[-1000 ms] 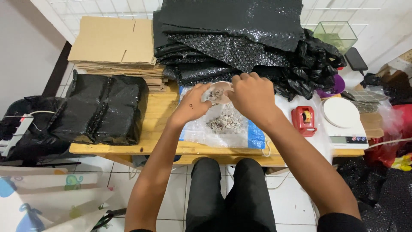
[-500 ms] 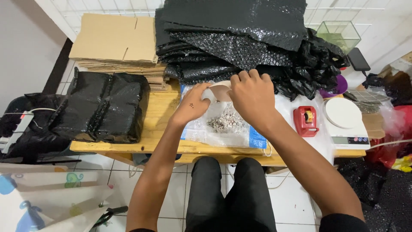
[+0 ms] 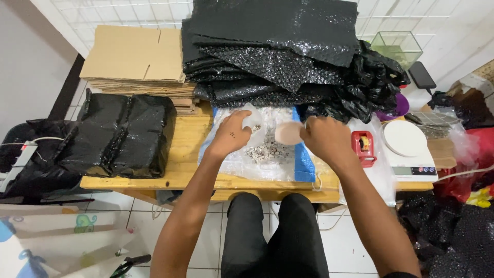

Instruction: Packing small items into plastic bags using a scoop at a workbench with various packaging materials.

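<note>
A small pinkish scoop (image 3: pixel 288 132) sits in the right hand (image 3: pixel 325 140), fingers closed around it, above a heap of small pale pieces (image 3: pixel 267 152), perhaps shells, on a clear plastic sheet (image 3: pixel 242 166). The left hand (image 3: pixel 232 135) pinches a small clear bag (image 3: pixel 253 121). Black bubble wrap (image 3: pixel 278 67) crowds the desk's (image 3: pixel 190 172) far edge; a red tape dispenser (image 3: pixel 363 148) stands right.
</note>
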